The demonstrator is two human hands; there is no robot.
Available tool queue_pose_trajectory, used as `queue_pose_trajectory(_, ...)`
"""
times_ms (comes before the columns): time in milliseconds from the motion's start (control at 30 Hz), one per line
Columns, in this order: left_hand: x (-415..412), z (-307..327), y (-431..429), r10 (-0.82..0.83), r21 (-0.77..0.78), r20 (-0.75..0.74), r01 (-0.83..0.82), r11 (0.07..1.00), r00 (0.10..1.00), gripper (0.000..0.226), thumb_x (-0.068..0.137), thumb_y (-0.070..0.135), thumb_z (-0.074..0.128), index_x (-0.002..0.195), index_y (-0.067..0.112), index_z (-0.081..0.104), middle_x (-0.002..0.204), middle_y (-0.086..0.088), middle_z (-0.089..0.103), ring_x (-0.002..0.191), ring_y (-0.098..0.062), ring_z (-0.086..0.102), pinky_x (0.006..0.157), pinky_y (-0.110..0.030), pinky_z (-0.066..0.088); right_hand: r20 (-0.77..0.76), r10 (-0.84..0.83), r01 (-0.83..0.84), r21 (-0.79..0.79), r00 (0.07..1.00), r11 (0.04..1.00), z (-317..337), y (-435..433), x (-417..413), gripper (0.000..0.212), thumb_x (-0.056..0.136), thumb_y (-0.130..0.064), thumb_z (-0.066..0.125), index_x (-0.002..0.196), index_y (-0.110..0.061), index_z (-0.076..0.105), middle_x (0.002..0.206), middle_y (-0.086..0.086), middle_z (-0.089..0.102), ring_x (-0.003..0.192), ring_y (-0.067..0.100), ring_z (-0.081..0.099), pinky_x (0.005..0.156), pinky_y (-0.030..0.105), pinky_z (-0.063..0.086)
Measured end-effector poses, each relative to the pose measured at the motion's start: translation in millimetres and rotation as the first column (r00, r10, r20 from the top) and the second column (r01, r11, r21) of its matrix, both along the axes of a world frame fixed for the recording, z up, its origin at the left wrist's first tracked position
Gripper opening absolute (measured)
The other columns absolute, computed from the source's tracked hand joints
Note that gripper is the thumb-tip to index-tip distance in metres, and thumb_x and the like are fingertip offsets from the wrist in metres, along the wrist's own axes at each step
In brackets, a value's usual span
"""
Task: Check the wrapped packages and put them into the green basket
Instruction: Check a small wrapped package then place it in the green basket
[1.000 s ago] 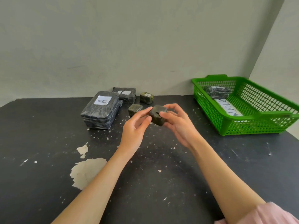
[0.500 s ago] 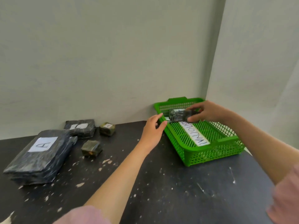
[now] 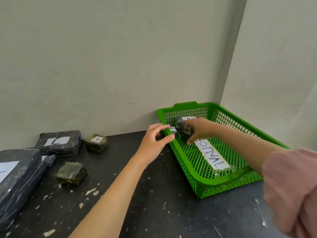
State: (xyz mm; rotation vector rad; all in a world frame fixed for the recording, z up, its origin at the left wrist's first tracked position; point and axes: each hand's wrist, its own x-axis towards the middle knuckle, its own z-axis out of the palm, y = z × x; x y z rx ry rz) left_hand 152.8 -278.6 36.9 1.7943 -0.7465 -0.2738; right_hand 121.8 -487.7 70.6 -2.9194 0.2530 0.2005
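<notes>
1. Right hand (image 3: 199,129) pinches small dark film-wrapped package (image 3: 187,134) low inside green plastic mesh basket (image 3: 223,181); not yet released.
2. Left hand (image 3: 155,138) loosely curled, empty, by basket rim.
3. One labelled black-wrapped package (image 3: 186,119) already in; four more wrapped packages (image 3: 72,172) wait on black table (image 3: 154,203).

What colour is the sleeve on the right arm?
The sleeve is pale pink; the head view shows it best, at the lower right.

A plain, pale grey-green back wall (image 3: 103,66) meets a lighter side wall (image 3: 283,62) in a corner at the right. Below them lies a black surface (image 3: 154,212), scuffed and flecked with pale chips. The light is soft and even.
</notes>
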Motion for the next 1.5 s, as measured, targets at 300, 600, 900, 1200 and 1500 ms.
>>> queue_pose_trajectory(300, -6, -4, -1, 0.016, -0.035, -0.04, -0.018, 0.999, 0.999, 0.039, 0.089, 0.036, 0.059, 0.128, 0.035, 0.052, 0.14, 0.014, 0.033, 0.125, -0.01, 0.042, 0.097, -0.027, 0.033, -0.056, -0.043, 0.06, 0.353, 0.998, 0.934, 2, -17, -8, 0.056, 0.077, 0.006, 0.066, 0.125, -0.014, 0.046, 0.126, 0.019, 0.054, 0.099, 0.03, 0.064, 0.075, 0.03, 0.058)
queue_pose_trajectory(600, -5, -3, -1, 0.017, -0.04, -0.047, -0.019, 0.999, 0.999, 0.04, 0.088, 0.035, 0.061, 0.127, 0.035, 0.053, 0.139, 0.014, 0.033, 0.124, -0.013, 0.043, 0.1, -0.028, 0.034, 0.069, -0.026, 0.009, 0.232, 0.997, 0.973, 6, -15, -8, 0.051, 0.078, -0.005, 0.071, 0.112, -0.015, 0.035, 0.113, 0.014, 0.05, 0.086, 0.027, 0.061, 0.074, 0.038, 0.058)
queue_pose_trajectory(900, -4, -5, -1, 0.019, -0.061, -0.048, -0.022, 0.998, 0.999, 0.038, 0.087, 0.036, 0.062, 0.124, 0.038, 0.053, 0.14, 0.013, 0.034, 0.123, -0.013, 0.045, 0.105, -0.034, 0.037, -0.009, 0.06, -0.057, 0.198, 0.998, 0.979, 4, -1, -6, 0.047, 0.078, -0.015, 0.072, 0.111, -0.02, 0.04, 0.116, 0.007, 0.048, 0.094, 0.024, 0.055, 0.076, 0.03, 0.052)
queue_pose_trajectory(1200, -7, -4, -1, 0.016, -0.07, -0.058, -0.02, 0.997, 0.998, 0.039, 0.087, 0.035, 0.062, 0.125, 0.037, 0.053, 0.141, 0.012, 0.033, 0.125, -0.013, 0.044, 0.108, -0.037, 0.036, 0.102, 0.035, -0.059, 0.249, 0.994, 0.967, 5, -4, -9, 0.04, 0.079, -0.01, 0.07, 0.114, -0.013, 0.051, 0.103, -0.003, 0.052, 0.08, 0.001, 0.05, 0.064, 0.011, 0.036)
queue_pose_trajectory(1500, -7, -4, -2, 0.02, -0.069, -0.059, -0.024, 0.997, 0.998, 0.038, 0.087, 0.036, 0.062, 0.124, 0.038, 0.053, 0.141, 0.012, 0.034, 0.123, -0.012, 0.045, 0.108, -0.038, 0.036, 0.001, 0.071, -0.07, 0.144, 0.998, 0.987, 1, -3, -14, 0.036, 0.076, -0.009, 0.072, 0.099, -0.018, 0.046, 0.114, 0.003, 0.051, 0.097, 0.022, 0.056, 0.075, 0.023, 0.047)
